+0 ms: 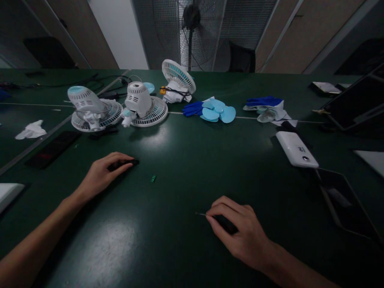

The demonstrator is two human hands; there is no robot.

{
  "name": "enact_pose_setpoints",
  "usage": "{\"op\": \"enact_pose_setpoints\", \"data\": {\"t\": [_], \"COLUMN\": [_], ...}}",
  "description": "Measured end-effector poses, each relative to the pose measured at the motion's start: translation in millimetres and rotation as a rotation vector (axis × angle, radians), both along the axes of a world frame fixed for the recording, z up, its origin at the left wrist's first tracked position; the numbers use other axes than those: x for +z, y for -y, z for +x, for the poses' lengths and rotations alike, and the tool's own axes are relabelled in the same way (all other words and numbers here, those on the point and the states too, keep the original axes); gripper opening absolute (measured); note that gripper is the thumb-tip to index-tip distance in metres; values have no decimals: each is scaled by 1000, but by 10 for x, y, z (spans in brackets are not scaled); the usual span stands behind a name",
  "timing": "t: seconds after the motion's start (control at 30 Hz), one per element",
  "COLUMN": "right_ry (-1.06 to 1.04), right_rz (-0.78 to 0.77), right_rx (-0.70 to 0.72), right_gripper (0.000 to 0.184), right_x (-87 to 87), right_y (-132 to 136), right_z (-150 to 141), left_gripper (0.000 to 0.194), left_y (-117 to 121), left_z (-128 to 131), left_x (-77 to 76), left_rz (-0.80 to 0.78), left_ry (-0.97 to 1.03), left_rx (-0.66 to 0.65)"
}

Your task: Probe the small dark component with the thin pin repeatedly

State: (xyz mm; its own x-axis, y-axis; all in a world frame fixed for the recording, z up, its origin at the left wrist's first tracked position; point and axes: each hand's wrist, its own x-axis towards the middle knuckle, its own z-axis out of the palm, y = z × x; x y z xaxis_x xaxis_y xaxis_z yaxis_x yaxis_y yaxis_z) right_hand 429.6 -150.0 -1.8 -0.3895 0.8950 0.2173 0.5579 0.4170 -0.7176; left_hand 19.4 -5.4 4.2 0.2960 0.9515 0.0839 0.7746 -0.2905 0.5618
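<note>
Left hand [103, 170]: 9 o'clock from view centre, fingers clamped on black object [118, 164] (type indeterminate) | Right hand [240, 228]: 5 o'clock, fingers clamped on dark-handled tool [225, 224], thin metal tip toward 9 o'clock | Green piece [153, 179]: 8 o'clock, between hands | White device [295, 148]: 3 o'clock, dark marking illegible

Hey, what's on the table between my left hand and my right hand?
In the head view, a small green piece lies there, nearer your left hand; a thin metal tip also pokes out from your right hand into the gap.
</note>
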Motion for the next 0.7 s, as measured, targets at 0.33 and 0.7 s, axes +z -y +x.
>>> {"op": "enact_pose_setpoints", "data": {"t": [0.33,0.7], "right_ry": [6,-5], "right_rz": [-4,-27], "right_rx": [2,-8], "right_gripper": [12,11], "right_x": [-34,-46], "right_y": [13,-7], "right_z": [10,2], "left_gripper": [54,40], "left_y": [-54,343], "left_z": [-614,546], "left_x": [2,-113], "left_rz": [162,185], "left_ry": [-158,-158], "left_rx": [273,-136]}}
